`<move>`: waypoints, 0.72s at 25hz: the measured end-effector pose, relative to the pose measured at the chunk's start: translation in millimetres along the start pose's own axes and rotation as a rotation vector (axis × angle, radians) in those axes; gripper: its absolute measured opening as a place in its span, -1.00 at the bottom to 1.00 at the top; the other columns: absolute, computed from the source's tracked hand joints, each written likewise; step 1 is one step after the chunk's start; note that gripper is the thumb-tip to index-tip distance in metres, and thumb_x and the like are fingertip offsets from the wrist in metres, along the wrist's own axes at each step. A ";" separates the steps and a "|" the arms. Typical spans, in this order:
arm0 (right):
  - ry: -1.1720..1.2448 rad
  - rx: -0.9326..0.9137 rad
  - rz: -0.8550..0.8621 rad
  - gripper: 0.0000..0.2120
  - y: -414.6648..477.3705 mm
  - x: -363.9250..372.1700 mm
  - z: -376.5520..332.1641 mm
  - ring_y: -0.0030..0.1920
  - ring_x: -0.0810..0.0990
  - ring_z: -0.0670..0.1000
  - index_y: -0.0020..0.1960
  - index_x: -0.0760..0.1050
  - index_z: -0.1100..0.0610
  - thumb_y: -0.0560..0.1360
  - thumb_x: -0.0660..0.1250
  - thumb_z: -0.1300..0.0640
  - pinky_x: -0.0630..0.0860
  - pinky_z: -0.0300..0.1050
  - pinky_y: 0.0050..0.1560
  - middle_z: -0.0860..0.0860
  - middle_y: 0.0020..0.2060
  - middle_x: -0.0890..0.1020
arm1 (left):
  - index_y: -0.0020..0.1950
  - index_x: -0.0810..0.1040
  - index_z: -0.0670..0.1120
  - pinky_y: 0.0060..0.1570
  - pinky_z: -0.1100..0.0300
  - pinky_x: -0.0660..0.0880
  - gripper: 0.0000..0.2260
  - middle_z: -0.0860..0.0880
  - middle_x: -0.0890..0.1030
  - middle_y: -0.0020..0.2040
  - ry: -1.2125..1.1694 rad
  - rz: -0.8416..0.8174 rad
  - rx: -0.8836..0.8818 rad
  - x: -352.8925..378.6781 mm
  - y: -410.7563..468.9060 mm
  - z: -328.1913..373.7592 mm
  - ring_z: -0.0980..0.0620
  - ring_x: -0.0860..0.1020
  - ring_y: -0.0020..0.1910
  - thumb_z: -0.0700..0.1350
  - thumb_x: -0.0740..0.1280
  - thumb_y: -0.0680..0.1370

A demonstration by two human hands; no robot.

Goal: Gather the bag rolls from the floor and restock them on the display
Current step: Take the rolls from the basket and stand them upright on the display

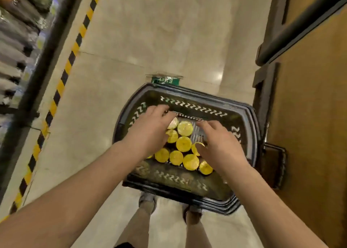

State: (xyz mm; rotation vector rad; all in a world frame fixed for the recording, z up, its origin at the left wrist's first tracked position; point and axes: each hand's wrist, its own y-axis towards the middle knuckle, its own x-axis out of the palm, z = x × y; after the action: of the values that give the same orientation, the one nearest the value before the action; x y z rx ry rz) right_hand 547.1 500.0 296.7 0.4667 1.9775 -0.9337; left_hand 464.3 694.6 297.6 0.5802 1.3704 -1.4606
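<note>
A black plastic basket [187,99] stands on the floor in front of my feet. Inside it lie several bag rolls [185,128] with round yellow ends, packed side by side. My left hand [150,129] reaches into the basket's left side, and its curled fingers close over a paler roll [173,123] at the back of the pile. My right hand [220,144] hovers over the right side with fingers spread; bare basket floor shows between fingers and thumb, and the thumb touches a yellow roll [197,147]. The rolls' bodies are mostly hidden.
A shelf unit with dark packaged goods [16,41] runs along the left behind a yellow-black floor stripe [65,67]. A brown cabinet with dark trim [309,116] stands close on the right. A green floor sign [165,81] lies just beyond the basket. Pale tiled aisle extends ahead.
</note>
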 end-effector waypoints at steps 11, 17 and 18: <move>-0.192 0.024 -0.087 -0.20 143.6 203.4 68.0 0.36 0.44 0.30 0.58 0.17 -0.06 0.46 0.40 0.32 0.45 0.16 0.25 0.23 0.44 0.37 | 0.55 0.26 0.03 0.41 -0.01 0.35 -0.41 -0.05 0.21 0.56 -0.030 -0.081 0.027 164.6 95.7 -74.2 -0.13 0.21 0.50 -0.17 0.37 0.56; -0.222 -0.055 -0.298 -0.32 184.8 239.1 88.8 0.56 0.19 0.22 0.63 0.00 -0.14 0.62 0.21 0.16 0.21 0.06 0.51 0.15 0.59 0.14 | 0.56 0.23 0.03 0.37 -0.01 0.38 -0.38 -0.10 0.24 0.52 -0.080 -0.052 -0.002 190.5 117.7 -87.9 -0.13 0.23 0.47 -0.24 0.37 0.55; -0.217 -0.055 -0.320 -0.35 186.9 243.5 90.7 0.52 0.25 0.23 0.63 0.02 -0.14 0.63 0.20 0.13 0.27 0.04 0.49 0.14 0.56 0.21 | 0.56 0.23 0.02 0.36 -0.02 0.38 -0.37 -0.10 0.27 0.49 -0.069 -0.051 -0.013 193.6 123.2 -87.6 -0.13 0.24 0.46 -0.25 0.37 0.55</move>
State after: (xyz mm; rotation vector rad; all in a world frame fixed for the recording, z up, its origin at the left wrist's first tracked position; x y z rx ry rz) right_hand 581.4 544.6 -18.4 0.0131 1.9024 -1.0738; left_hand 475.5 729.5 54.8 0.4848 1.3489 -1.4979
